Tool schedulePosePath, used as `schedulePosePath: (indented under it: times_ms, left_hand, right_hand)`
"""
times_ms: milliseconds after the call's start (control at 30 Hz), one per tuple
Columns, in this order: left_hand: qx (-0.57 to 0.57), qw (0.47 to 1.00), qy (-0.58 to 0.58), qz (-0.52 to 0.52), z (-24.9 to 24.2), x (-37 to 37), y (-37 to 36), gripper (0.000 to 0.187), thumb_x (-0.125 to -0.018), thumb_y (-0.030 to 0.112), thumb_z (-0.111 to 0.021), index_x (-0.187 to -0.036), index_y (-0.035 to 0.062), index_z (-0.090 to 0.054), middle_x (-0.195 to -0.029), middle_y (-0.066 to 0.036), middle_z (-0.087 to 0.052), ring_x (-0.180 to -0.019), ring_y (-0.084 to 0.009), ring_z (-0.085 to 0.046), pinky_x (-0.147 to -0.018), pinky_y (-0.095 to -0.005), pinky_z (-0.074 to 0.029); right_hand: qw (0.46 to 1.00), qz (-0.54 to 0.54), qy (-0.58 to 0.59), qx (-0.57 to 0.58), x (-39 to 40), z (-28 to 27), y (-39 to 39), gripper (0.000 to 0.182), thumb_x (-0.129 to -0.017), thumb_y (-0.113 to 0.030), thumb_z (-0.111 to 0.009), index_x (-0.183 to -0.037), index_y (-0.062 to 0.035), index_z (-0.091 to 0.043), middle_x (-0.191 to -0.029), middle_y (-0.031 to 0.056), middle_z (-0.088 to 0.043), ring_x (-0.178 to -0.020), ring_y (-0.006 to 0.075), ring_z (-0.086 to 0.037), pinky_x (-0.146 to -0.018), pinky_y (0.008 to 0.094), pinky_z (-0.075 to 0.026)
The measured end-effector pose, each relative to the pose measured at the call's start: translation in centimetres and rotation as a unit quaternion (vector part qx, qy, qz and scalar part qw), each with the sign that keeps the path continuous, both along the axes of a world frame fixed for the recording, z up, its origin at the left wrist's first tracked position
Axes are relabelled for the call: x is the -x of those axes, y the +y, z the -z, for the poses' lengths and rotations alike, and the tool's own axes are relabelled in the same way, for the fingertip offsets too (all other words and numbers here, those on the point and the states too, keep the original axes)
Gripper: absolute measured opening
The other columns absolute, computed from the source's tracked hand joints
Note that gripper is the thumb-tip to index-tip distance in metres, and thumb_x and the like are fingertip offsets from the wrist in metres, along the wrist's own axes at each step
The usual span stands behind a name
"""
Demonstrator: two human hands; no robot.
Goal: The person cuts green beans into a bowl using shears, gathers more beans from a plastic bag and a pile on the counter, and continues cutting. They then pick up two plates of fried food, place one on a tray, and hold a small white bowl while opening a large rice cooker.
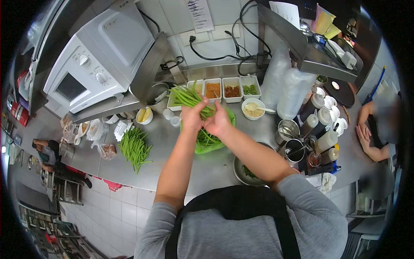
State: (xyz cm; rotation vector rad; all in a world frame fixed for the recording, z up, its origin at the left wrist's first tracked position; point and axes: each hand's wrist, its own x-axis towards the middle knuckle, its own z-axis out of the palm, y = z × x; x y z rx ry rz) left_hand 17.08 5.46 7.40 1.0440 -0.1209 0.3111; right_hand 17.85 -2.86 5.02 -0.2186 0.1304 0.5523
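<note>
A bunch of green beans (183,96) is held up in front of me, between both hands. My left hand (192,115) is closed around its near left side, with the thumb along the stalks. My right hand (218,122) cups the bunch from the right, its fingers curled under and partly hidden. Directly below is a bright green plastic basin (230,117) with more beans inside. Another pile of green beans (134,146) lies loose on the steel counter to the left.
White tubs (232,90) of chopped ingredients line the wall, near a bowl of pale paste (253,108). A metal bowl (237,166) sits by my right forearm. Squeeze bottles (326,141) crowd the right. A microwave (99,56) stands on a shelf. Another person's hands (364,134) show at right.
</note>
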Motion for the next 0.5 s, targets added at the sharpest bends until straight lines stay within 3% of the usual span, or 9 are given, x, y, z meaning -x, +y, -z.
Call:
schedulePosePath:
  times_ms: [100, 133, 233, 267, 367, 400, 500]
  left_hand:
    - [-0.022, 0.999, -0.017, -0.017, 0.6, 0.8, -1.3, 0.041, -0.071, -0.006, -0.064, -0.108, -0.0019, -0.047, -0.083, -0.008, -0.059, -0.075, -0.0160, -0.058, -0.067, -0.0295, -0.049]
    - [-0.062, 0.997, -0.021, -0.028, 0.8, 0.8, -1.2, 0.049, -0.071, -0.006, -0.063, -0.115, -0.0028, -0.041, -0.084, -0.009, -0.059, -0.079, -0.0193, -0.059, -0.073, -0.0314, -0.048]
    - [-0.175, 0.984, 0.005, -0.036, 0.3, 1.8, -1.9, 0.044, -0.070, -0.008, -0.063, -0.110, -0.0020, -0.047, -0.083, -0.008, -0.060, -0.073, -0.0154, -0.058, -0.068, -0.0274, -0.049]
    - [-0.269, 0.961, 0.037, -0.047, 0.1, 2.4, -2.3, 0.045, -0.071, -0.010, -0.058, -0.112, -0.0020, -0.044, -0.085, -0.008, -0.059, -0.079, -0.0190, -0.060, -0.074, -0.0296, -0.048]
    - [-0.078, 0.997, 0.007, 0.014, 0.4, 3.0, -2.7, 0.044, -0.071, -0.009, -0.058, -0.112, -0.0012, -0.044, -0.086, -0.009, -0.059, -0.077, -0.0193, -0.059, -0.072, -0.0306, -0.048]
    - [-0.047, 0.998, 0.029, 0.036, -0.2, 3.9, -2.8, 0.043, -0.072, -0.007, -0.056, -0.113, -0.0008, -0.044, -0.087, -0.009, -0.058, -0.075, -0.0203, -0.059, -0.069, -0.0317, -0.049]
    - [0.065, 0.961, 0.115, 0.242, -1.1, 7.8, -3.6, 0.043, -0.073, -0.004, -0.056, -0.114, 0.0005, -0.044, -0.086, -0.010, -0.057, -0.072, -0.0210, -0.059, -0.067, -0.0319, -0.048]
  right_hand:
    - [0.998, 0.033, -0.033, 0.039, 0.2, 1.1, -0.1, 0.044, -0.095, -0.040, -0.033, -0.123, -0.0073, -0.044, -0.122, 0.0128, -0.050, -0.112, 0.0260, -0.048, -0.097, 0.0422, -0.037]
    - [0.998, 0.035, -0.005, 0.060, 0.4, 1.2, -0.3, 0.042, -0.095, -0.038, -0.030, -0.119, -0.0074, -0.046, -0.120, 0.0116, -0.051, -0.112, 0.0250, -0.048, -0.097, 0.0412, -0.036]
    - [0.989, 0.046, 0.070, 0.118, 0.6, 0.6, -1.2, 0.043, -0.098, -0.035, -0.022, -0.108, -0.0079, -0.054, -0.114, 0.0079, -0.054, -0.110, 0.0220, -0.048, -0.097, 0.0384, -0.035]
    - [0.997, 0.039, 0.003, 0.063, 1.3, 0.6, -1.4, 0.035, -0.093, -0.042, -0.038, -0.103, -0.0118, -0.053, -0.110, 0.0059, -0.054, -0.109, 0.0233, -0.049, -0.090, 0.0414, -0.042]
    - [0.993, 0.018, -0.056, 0.107, 1.9, 2.0, -3.2, 0.039, -0.091, -0.049, -0.039, -0.102, -0.0153, -0.054, -0.113, 0.0032, -0.054, -0.108, 0.0225, -0.047, -0.088, 0.0391, -0.042]
    - [0.970, 0.028, -0.089, 0.224, 2.4, 1.4, -4.6, 0.054, -0.087, -0.057, -0.040, -0.119, -0.0143, -0.049, -0.126, 0.0076, -0.047, -0.108, 0.0239, -0.045, -0.088, 0.0377, -0.041]
    - [0.947, 0.081, -0.242, 0.198, 4.6, -2.1, -8.4, 0.068, -0.085, -0.058, -0.043, -0.135, -0.0128, -0.033, -0.135, 0.0134, -0.035, -0.113, 0.0272, -0.042, -0.091, 0.0407, -0.039]
